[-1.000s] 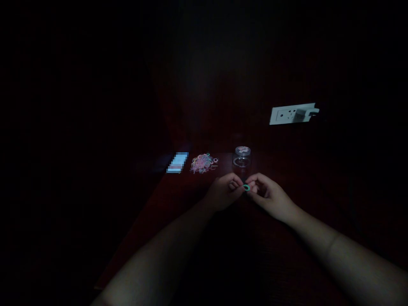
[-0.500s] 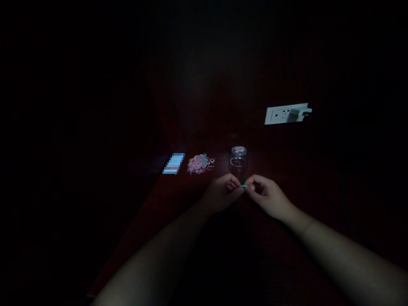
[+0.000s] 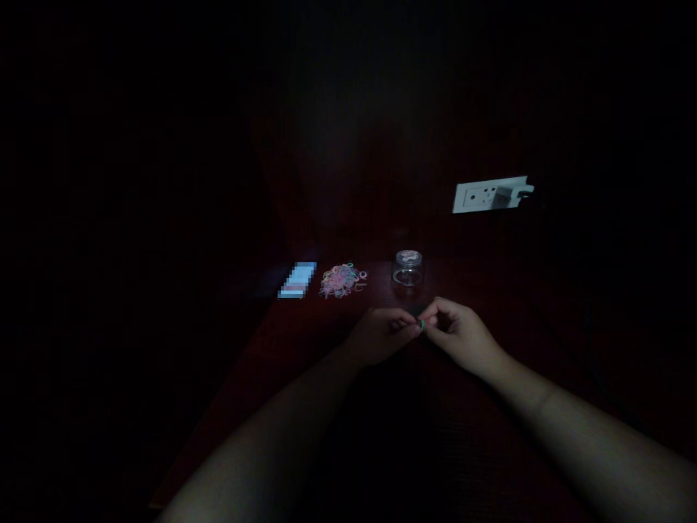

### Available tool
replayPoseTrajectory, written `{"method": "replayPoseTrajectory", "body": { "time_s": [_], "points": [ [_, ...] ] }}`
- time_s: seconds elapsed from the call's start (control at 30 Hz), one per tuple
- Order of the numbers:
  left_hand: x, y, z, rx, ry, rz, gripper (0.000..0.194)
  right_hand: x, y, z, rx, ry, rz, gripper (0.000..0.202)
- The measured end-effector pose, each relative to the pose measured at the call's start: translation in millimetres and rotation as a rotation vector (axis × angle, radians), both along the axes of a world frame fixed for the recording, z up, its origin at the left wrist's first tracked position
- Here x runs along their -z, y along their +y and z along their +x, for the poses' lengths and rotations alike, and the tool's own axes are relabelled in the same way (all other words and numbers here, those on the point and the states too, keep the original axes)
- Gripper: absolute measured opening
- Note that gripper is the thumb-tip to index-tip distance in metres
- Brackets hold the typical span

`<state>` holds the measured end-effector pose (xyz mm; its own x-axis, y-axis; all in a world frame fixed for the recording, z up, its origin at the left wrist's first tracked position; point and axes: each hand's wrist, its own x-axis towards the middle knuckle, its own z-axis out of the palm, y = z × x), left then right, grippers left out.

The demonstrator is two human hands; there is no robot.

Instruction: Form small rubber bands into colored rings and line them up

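Between the fingertips of both hands is a small green rubber band [image 3: 422,325], partly covered by the fingers. My left hand [image 3: 384,335] pinches it from the left, thumb and forefinger closed together. From the other side my right hand [image 3: 454,330] holds it in a pinch as well. Just beyond the fingers stands a clear round jar [image 3: 408,276] with a patterned lid on it. A loose pile of thin pastel rubber bands [image 3: 340,281] lies on the table to the left of the jar.
A lit phone [image 3: 297,280], its screen blurred out, lies left of the pile near the edge of the dark red table [image 3: 255,356]. A white wall socket [image 3: 490,195] with a plug in it is at the back right. The surroundings are very dark.
The green band has turned from lying flat to standing more upright between the fingertips. My left fingers have shifted slightly right, closer to my right hand.
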<state>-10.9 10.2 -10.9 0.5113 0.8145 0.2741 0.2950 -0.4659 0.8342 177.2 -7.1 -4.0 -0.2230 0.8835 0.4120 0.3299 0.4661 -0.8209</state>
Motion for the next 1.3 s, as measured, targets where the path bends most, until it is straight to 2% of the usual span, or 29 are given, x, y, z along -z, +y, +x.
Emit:
{"method": "replayPoseTrajectory", "body": {
  "time_s": [0.33, 0.67, 1.0, 1.3],
  "points": [
    [-0.5, 0.4, 0.9, 0.002, -0.013, -0.002, 0.021, 1.9, 1.3, 0.5, -0.024, 0.054, -0.059, 0.009],
    [0.3, 1.6, -0.6, -0.055, -0.012, 0.014, 0.019, -5.2, -4.2, -0.8, -0.061, -0.02, -0.058, 0.015],
    [-4.5, 0.0, -0.4, -0.077, -0.038, 0.06, 0.015, -1.5, -0.6, -1.5, -0.009, -0.078, -0.089, 0.021],
    [-1.1, 0.9, -1.6, -0.018, -0.075, 0.053, 0.014, -2.7, -1.1, -3.0, -0.009, -0.044, -0.116, 0.02]
  ]
}}
